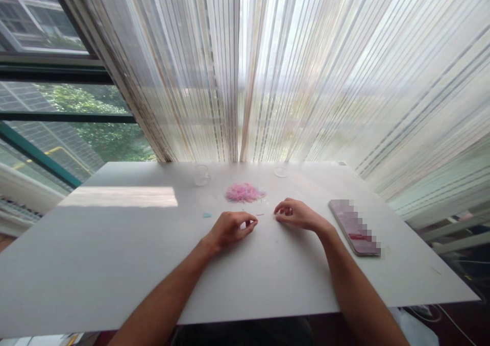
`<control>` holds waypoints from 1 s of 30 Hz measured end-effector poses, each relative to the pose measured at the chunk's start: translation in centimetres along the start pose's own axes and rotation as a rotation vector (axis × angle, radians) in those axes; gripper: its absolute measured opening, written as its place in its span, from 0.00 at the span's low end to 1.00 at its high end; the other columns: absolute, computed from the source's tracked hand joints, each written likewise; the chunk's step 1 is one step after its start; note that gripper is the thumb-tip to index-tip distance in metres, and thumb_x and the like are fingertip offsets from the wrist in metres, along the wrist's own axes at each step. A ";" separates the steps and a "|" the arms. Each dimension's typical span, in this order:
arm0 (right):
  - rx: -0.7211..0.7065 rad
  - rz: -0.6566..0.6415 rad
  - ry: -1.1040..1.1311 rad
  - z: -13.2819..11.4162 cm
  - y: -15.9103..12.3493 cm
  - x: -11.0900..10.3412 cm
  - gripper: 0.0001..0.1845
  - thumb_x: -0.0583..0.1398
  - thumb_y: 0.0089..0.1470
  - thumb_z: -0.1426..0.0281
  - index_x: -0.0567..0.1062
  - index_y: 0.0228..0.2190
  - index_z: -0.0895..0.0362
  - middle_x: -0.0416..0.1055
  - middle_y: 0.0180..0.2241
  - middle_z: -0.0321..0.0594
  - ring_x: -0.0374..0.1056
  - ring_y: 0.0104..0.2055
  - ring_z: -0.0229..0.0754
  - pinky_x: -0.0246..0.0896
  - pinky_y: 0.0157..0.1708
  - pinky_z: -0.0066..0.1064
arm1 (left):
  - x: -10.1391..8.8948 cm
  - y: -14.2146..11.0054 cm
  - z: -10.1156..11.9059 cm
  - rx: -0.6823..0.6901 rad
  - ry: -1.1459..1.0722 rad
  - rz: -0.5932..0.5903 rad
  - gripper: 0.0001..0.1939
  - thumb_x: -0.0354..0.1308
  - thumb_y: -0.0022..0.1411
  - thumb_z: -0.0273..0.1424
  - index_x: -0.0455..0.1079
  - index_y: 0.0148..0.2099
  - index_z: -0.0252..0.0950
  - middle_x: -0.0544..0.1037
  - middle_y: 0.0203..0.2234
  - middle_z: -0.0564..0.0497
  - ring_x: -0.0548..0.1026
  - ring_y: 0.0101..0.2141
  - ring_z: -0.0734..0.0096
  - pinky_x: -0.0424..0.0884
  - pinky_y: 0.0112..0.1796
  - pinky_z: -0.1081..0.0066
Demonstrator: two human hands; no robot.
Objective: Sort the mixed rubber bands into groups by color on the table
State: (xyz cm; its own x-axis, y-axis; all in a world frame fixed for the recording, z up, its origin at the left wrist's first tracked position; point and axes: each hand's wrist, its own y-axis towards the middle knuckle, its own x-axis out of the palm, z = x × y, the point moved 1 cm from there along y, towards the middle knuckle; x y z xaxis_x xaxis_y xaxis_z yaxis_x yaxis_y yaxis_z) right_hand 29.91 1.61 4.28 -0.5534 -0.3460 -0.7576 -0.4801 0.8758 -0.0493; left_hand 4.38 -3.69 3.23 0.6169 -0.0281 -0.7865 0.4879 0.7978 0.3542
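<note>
Pink strips (244, 193) lie in one loose heap on the white table (126, 264), near the middle of its far half, and some bluish pieces are mixed at the right side of the heap. My two hands are before this heap, on the near side, and neither of them touches it. My left hand (230, 228) is low over the table, with the tip of the thumb and the tip of the forefinger brought near together; whether something very thin is pinched there, I cannot tell. My right hand (297, 214) has its fingers bent inward, pointing to the left, and a small pale spot shows at the fingertips; I cannot tell if I grasp it. Between my hands lies a thin reddish strip (260, 214), apart from the heap. A small blue-green piece (206, 215) is to the left of my left hand. Behind, near the far edge, stands a clear container (201, 175), and a clear round thing (280, 171) is further to the right. The phone (354, 228) lies at the right of my right hand, well apart from it, partly covered by blurred squares. Striped curtains (237, 70) hang behind the table.
</note>
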 end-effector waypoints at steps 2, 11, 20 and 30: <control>0.004 0.009 0.006 0.0 0.0 0.0 0.08 0.64 0.50 0.65 0.81 0.33 0.54 0.70 0.32 0.39 0.68 0.32 0.40 0.66 0.36 0.32 | -0.1 0.0 0.0 0.000 0.006 0.004 0.10 0.55 0.65 0.32 0.79 0.41 0.41 0.82 0.29 0.53 0.75 0.26 0.74 0.67 0.32 0.75; 0.013 0.021 0.017 0.0 -0.1 -0.1 0.07 0.65 0.49 0.64 0.80 0.30 0.55 0.71 0.31 0.38 0.68 0.31 0.40 0.66 0.33 0.30 | -0.8 0.0 -1.1 -0.045 0.036 0.063 0.11 0.54 0.65 0.33 0.79 0.41 0.40 0.82 0.29 0.53 0.76 0.27 0.74 0.68 0.33 0.76; -0.071 0.174 0.058 0.3 0.3 0.1 0.10 0.60 0.56 0.64 0.80 0.33 0.55 0.73 0.32 0.39 0.69 0.32 0.40 0.67 0.35 0.32 | -2.2 0.4 -2.0 -0.223 0.209 0.207 0.10 0.55 0.65 0.33 0.78 0.43 0.42 0.82 0.35 0.53 0.76 0.30 0.72 0.67 0.32 0.75; -0.183 0.327 -0.004 1.2 3.6 2.5 0.15 0.55 0.60 0.74 0.80 0.43 0.55 0.69 0.34 0.41 0.67 0.34 0.39 0.65 0.41 0.33 | -2.0 0.5 -2.3 -0.297 0.282 0.083 0.12 0.54 0.67 0.35 0.76 0.49 0.44 0.78 0.45 0.51 0.78 0.38 0.67 0.71 0.34 0.73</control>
State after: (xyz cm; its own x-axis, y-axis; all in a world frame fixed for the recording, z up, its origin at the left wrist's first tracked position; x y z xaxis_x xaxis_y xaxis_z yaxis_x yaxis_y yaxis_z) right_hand 27.68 4.30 1.44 -0.6950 -0.0561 -0.7168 -0.3922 0.8652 0.3125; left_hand 2.01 -1.87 3.84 0.4331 0.1769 -0.8838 0.2188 0.9306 0.2935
